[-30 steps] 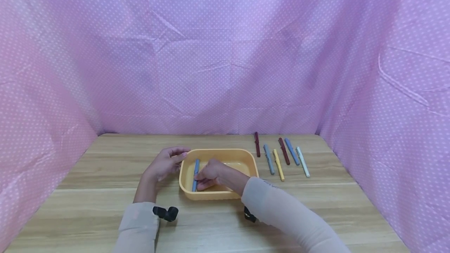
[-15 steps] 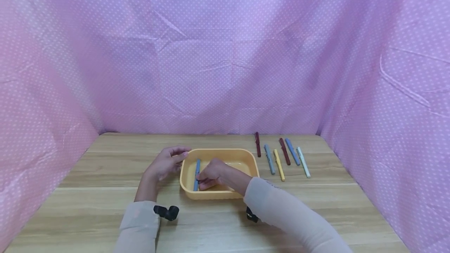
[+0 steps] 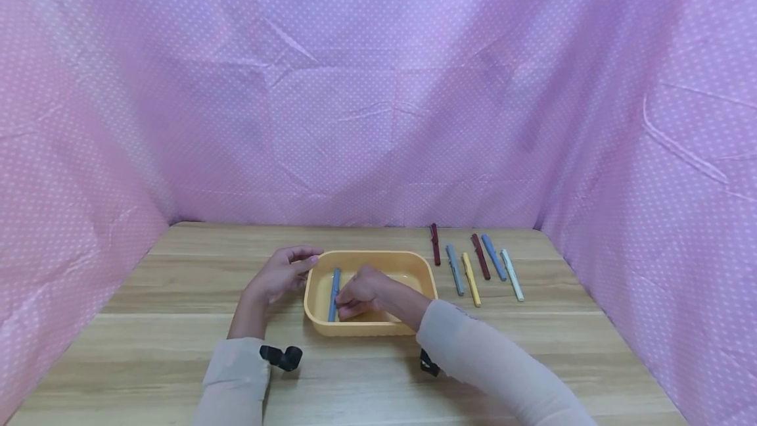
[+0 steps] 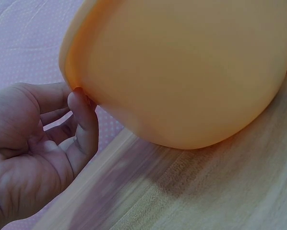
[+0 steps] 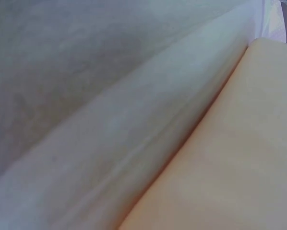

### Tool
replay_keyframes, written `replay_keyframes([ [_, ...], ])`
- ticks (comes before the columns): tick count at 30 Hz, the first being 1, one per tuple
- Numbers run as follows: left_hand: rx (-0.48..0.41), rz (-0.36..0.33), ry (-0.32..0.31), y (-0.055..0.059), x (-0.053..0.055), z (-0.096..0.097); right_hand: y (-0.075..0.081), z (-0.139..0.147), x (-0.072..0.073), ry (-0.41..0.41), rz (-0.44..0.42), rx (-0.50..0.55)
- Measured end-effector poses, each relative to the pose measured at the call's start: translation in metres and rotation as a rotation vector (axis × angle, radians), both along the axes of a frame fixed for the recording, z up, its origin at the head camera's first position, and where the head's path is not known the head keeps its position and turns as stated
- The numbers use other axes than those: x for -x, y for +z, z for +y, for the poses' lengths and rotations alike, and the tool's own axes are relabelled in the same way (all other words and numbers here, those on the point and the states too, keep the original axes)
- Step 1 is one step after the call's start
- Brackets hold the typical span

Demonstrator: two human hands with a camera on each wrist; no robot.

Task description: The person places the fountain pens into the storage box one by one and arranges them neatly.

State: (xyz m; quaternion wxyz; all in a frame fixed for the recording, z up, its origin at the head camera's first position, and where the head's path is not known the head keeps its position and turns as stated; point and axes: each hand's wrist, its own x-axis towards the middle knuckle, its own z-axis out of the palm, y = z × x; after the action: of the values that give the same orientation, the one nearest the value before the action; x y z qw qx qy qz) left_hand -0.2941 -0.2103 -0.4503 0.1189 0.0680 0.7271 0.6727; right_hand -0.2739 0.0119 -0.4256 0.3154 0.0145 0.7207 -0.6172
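A yellow rectangular tray (image 3: 369,329) stands on the wooden table. At its left side, my left hand (image 3: 280,276) pinches the rim, thumb and fingers meeting at the edge in the left wrist view, where the tray's outer wall (image 4: 182,86) fills much of the picture. Inside lies a blue pen (image 3: 335,278), upright in the picture, near the left wall. My right hand (image 3: 363,291) reaches in over the right side; its curled fingers hold the pen near its middle, the exact grip partly hidden. The right wrist view shows only the tray's outside (image 5: 239,153) and table, no hand.
Right of the tray lie several clipped pens: a dark red pen (image 3: 435,245), a grey-blue pen (image 3: 455,270), a yellow pen (image 3: 471,279), another dark red pen (image 3: 481,257), a blue pen (image 3: 494,258) and a pale pen (image 3: 512,275). Pink dotted cloth (image 3: 378,117) surrounds the table.
The pen inside the tray has shifted slightly right, away from the left wall, and my right hand has moved right with it. My left hand stays on the rim.
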Motion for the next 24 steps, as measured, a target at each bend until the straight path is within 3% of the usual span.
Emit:
replay_keyframes([
  [12,-0.011,-0.002,-0.01,-0.001,0.0,-0.001,0.009,0.006,-0.001,0.015,0.039,-0.003],
  [24,-0.025,0.003,-0.013,-0.002,0.0,-0.001,0.022,0.019,-0.001,0.12,0.14,-0.045],
])
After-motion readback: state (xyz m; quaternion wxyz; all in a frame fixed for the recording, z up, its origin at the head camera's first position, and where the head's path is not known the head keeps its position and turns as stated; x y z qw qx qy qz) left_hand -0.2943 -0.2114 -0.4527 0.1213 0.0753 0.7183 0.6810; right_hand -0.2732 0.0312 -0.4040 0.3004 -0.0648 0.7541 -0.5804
